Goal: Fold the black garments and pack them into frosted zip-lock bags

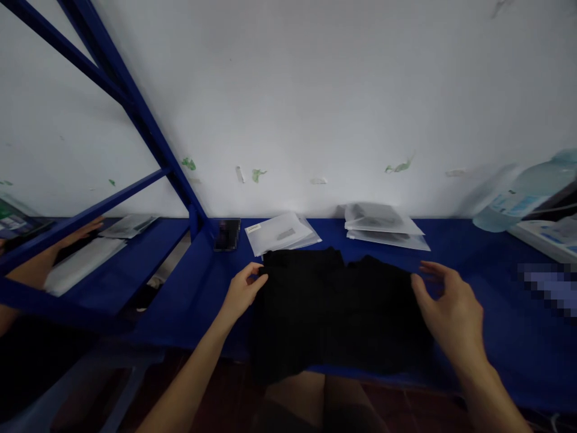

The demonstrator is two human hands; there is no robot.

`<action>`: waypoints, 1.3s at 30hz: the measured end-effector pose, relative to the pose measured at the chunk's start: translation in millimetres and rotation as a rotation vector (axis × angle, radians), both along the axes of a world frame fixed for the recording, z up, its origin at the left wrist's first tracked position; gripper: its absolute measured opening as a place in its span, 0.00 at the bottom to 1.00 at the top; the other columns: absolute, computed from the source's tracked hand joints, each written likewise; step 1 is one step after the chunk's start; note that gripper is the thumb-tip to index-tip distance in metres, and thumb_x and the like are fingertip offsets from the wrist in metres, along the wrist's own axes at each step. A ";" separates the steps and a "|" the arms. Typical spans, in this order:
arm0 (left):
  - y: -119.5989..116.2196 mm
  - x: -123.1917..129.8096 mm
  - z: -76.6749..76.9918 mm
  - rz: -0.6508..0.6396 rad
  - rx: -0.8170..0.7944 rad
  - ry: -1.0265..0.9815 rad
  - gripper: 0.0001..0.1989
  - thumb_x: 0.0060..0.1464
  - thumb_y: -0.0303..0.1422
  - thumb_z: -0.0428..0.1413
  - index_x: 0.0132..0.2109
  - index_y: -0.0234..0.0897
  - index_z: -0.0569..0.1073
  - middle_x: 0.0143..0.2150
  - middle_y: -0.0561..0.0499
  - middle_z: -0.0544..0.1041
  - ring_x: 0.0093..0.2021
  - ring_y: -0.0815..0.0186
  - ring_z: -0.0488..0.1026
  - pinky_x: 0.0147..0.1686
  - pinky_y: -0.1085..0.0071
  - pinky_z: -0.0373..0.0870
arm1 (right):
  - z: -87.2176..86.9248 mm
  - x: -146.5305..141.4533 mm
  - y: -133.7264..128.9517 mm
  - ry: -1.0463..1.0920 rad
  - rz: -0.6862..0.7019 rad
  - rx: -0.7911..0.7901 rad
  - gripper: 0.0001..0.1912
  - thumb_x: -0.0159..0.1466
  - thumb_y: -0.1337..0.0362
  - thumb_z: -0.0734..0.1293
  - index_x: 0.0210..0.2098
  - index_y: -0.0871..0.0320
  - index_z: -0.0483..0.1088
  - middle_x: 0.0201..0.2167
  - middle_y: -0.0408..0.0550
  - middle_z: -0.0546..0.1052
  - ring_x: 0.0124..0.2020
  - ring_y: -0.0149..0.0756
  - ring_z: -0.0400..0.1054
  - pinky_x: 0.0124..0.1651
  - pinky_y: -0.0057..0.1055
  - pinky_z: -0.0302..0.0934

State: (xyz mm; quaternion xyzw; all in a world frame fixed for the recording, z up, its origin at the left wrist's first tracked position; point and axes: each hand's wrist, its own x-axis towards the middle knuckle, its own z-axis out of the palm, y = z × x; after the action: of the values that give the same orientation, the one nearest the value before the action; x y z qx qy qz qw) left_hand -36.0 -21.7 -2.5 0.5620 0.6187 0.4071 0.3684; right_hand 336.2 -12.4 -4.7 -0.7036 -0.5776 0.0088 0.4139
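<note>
A black garment [333, 313] lies spread across the blue table, its lower edge hanging over the front above my lap. It is too dark to tell its exact kind. My left hand [243, 288] has thumb and forefinger closed on the garment's upper left corner. At the opposite side, my right hand [451, 307] is open, fingers apart, with the thumb tip at the garment's right edge. Behind the cloth are white zip bags [282, 233] on the left and a small stack of clear zip bags [383, 225] on the right.
The blue table [469, 252] meets a white wall. A phone [227, 234] lies at the back left beside a blue metal frame [148, 132]. A large bottle [518, 195] stands at right, near a white box [545, 237]. Beyond the frame, another person's arm [67, 249] rests near plastic bags [83, 264].
</note>
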 end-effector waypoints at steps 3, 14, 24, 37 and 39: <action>1.9 1.0 0.7 0.011 -0.007 -0.009 0.16 0.50 0.43 0.56 0.41 0.37 0.71 0.29 0.56 0.70 0.15 0.76 0.58 0.13 0.78 0.54 | 1.7 -14.6 3.9 -0.112 0.256 0.061 0.23 0.62 0.46 0.59 0.44 0.57 0.71 0.39 0.53 0.77 0.42 0.47 0.68 0.45 0.45 0.62; -11.3 -5.0 12.3 -0.007 0.282 0.069 0.08 0.53 0.36 0.57 0.39 0.39 0.76 0.45 0.50 0.74 0.26 0.72 0.64 0.30 0.74 0.64 | 14.3 -34.8 1.9 -0.107 0.705 -0.061 0.11 0.64 0.56 0.61 0.37 0.52 0.73 0.37 0.48 0.76 0.41 0.41 0.69 0.44 0.42 0.65; -73.2 -23.0 59.6 -0.812 -0.172 0.170 0.11 0.50 0.37 0.62 0.43 0.47 0.79 0.51 0.48 0.75 0.33 0.66 0.72 0.32 0.71 0.68 | 29.9 6.8 -50.6 -0.052 0.961 -0.491 0.11 0.60 0.52 0.65 0.32 0.50 0.75 0.42 0.48 0.78 0.43 0.44 0.71 0.45 0.41 0.67; -42.0 -21.4 16.7 -0.341 0.202 0.635 0.25 0.53 0.25 0.52 0.58 0.44 0.65 0.57 0.46 0.65 0.55 0.56 0.66 0.56 0.56 0.64 | 16.1 -50.9 -6.2 -0.001 0.602 -0.374 0.14 0.60 0.50 0.64 0.36 0.52 0.75 0.25 0.44 0.78 0.25 0.37 0.72 0.26 0.31 0.63; -37.9 -22.8 10.9 -0.332 0.209 0.669 0.23 0.54 0.24 0.50 0.57 0.44 0.66 0.56 0.46 0.67 0.53 0.57 0.67 0.54 0.57 0.65 | 10.1 -56.6 -3.5 0.004 0.582 -0.384 0.15 0.58 0.50 0.65 0.35 0.52 0.76 0.24 0.44 0.77 0.24 0.37 0.71 0.26 0.31 0.62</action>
State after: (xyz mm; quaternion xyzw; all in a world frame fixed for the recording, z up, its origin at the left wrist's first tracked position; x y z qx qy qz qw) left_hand -58.7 -59.5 8.4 0.7909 0.5603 0.1970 0.1477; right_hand 279.6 -15.9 5.4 -0.5745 -0.7409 0.2364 0.2552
